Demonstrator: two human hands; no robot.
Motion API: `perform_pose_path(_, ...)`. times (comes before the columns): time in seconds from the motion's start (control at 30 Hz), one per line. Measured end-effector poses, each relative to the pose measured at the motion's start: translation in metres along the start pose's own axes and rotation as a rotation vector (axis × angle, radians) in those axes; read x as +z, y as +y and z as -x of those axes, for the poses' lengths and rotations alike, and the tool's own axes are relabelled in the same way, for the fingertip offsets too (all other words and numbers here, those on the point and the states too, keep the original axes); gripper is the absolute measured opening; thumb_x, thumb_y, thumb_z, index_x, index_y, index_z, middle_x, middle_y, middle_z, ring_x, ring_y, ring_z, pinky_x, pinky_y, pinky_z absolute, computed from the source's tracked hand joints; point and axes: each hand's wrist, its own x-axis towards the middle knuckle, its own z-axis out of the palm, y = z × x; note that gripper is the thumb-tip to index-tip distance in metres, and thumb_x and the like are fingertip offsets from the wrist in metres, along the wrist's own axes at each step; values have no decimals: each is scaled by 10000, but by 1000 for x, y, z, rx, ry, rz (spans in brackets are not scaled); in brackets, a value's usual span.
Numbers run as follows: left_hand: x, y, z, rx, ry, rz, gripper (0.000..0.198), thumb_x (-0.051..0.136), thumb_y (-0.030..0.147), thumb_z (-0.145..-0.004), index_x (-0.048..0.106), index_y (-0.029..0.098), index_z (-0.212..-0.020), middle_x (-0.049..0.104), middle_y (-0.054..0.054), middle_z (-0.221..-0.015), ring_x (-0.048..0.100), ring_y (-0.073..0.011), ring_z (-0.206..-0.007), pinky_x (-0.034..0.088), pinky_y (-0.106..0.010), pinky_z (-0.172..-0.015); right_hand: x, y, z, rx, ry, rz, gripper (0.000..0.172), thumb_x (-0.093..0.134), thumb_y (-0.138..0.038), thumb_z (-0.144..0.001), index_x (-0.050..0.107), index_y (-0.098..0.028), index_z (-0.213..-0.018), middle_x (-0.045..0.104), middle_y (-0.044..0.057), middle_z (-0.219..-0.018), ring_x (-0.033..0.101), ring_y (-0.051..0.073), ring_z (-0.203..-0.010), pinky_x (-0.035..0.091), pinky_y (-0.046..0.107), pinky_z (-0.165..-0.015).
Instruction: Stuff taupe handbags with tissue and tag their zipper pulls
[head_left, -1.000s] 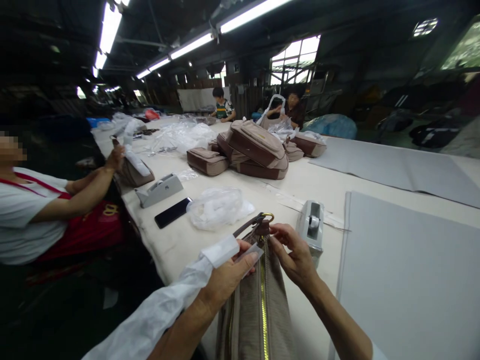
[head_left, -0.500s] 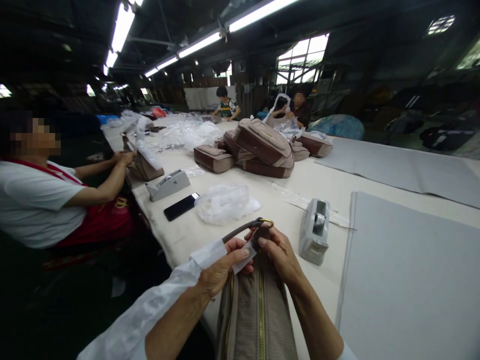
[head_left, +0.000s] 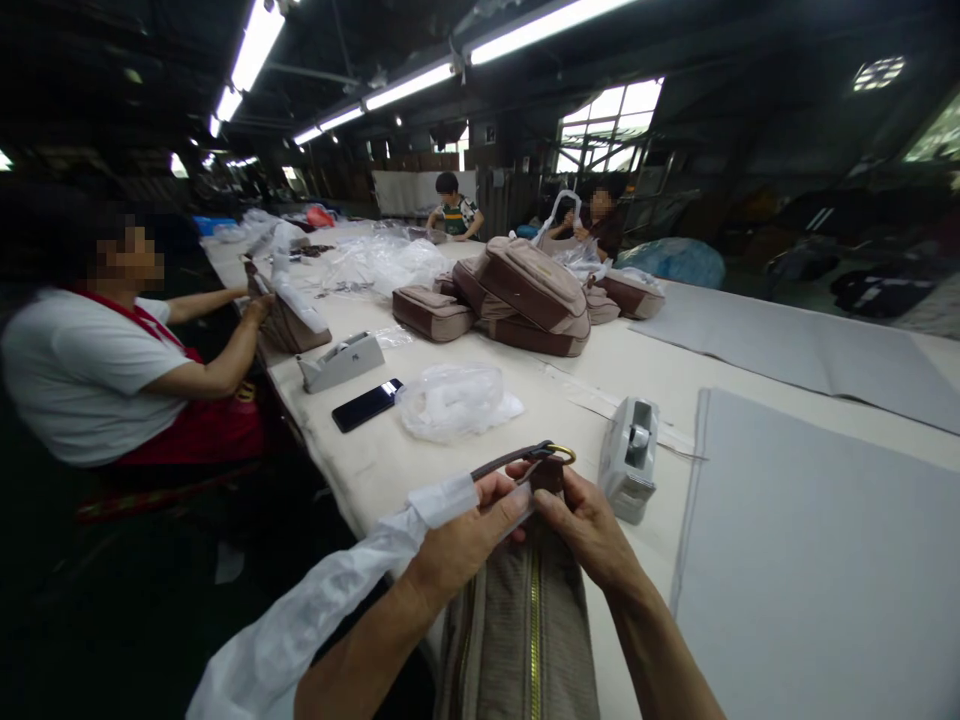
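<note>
A brown handbag (head_left: 502,640) with a brass zipper stands upright in front of me at the table's edge. My left hand (head_left: 469,535) is closed, its thumb pinching a small translucent white strip (head_left: 523,497) beside the bag's leather tab. My right hand (head_left: 592,525) pinches the dark brown leather tab (head_left: 547,477) at the bag's end. A brass ring (head_left: 562,454) tops the tab and joins the handle (head_left: 510,460). White wrapping (head_left: 322,590) covers most of the handle, which runs over my left forearm. The fingers' undersides are hidden.
Past my hands lie a crumpled plastic bag (head_left: 457,400), a phone (head_left: 367,404) and two tape dispensers (head_left: 630,460) (head_left: 343,362). Brown bags (head_left: 525,295) are piled mid-table. Grey sheets (head_left: 817,540) cover the right side. A co-worker (head_left: 97,370) sits at left handling another bag.
My hands and the bag's top have shifted slightly right and down in view. The white strip between my left fingers shows less. The co-worker at left has moved their hands on their bag.
</note>
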Motion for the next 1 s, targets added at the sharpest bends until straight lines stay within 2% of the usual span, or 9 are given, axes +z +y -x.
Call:
perform_pose_path(0.07,4,3,1,12,0,-77,318,639,461,-768,635,146,-814,610,-13,-731,554,-112,-641,449,-207,-600,1,7,2,-27,42,-83,347,498,-331,-870,538,-225,-1198,595,72,-1183,556,235,-1084,420,404,-962)
perform_pose_path(0.17,8,8,0,-41,-1,-92,332,629,475,-762,625,150,-830,597,-4,-675,518,-104,-573,398,-199,-531,4,16,1,-47,130,-189,368,490,-297,-866,482,-244,-1230,585,72,-1201,546,232,-1113,421,420,-972)
perform_pose_path(0.33,6,14,-8,18,87,-210,243,651,386,-751,613,146,-733,565,5,-630,501,-107,-585,404,-209,-564,12,12,-4,-95,181,-193,355,607,-242,-811,482,-253,-1144,608,68,-1146,570,214,-1073,460,379,-930)
perform_pose_path(0.47,3,9,-6,-23,127,-201,284,675,387,-730,528,155,-654,493,34,-583,443,-83,-541,351,-190,-515,22,11,1,-158,315,-301,222,583,-218,-833,437,-272,-992,531,82,-1283,629,198,-965,519,366,-813)
perform_pose_path(0.57,4,-1,-1,-90,88,-78,344,685,444,-712,497,161,-658,468,44,-567,407,-74,-506,308,-186,-477,27,16,8,-198,406,-120,98,590,-214,-821,500,-236,-856,493,97,-1330,575,242,-1087,493,393,-871)
perform_pose_path(0.67,5,-7,1,-87,102,-34,342,685,458,-713,529,154,-697,514,30,-597,449,-86,-541,336,-190,-511,26,20,10,-214,401,30,50,605,-213,-808,571,-225,-843,542,112,-1278,507,280,-1182,460,432,-923)
perform_pose_path(0.9,6,-3,4,-115,146,2,358,625,485,-750,587,130,-775,558,3,-619,454,-87,-535,353,-191,-506,19,14,9,-256,343,211,80,580,-190,-826,641,-235,-852,527,92,-1290,546,247,-1135,472,384,-914)
perform_pose_path(1.0,6,2,6,-64,188,-147,312,594,456,-779,588,145,-768,548,8,-633,469,-95,-556,371,-193,-515,22,12,8,-270,334,283,80,561,-191,-838,627,-237,-835,586,78,-1207,561,232,-1110,470,362,-909)
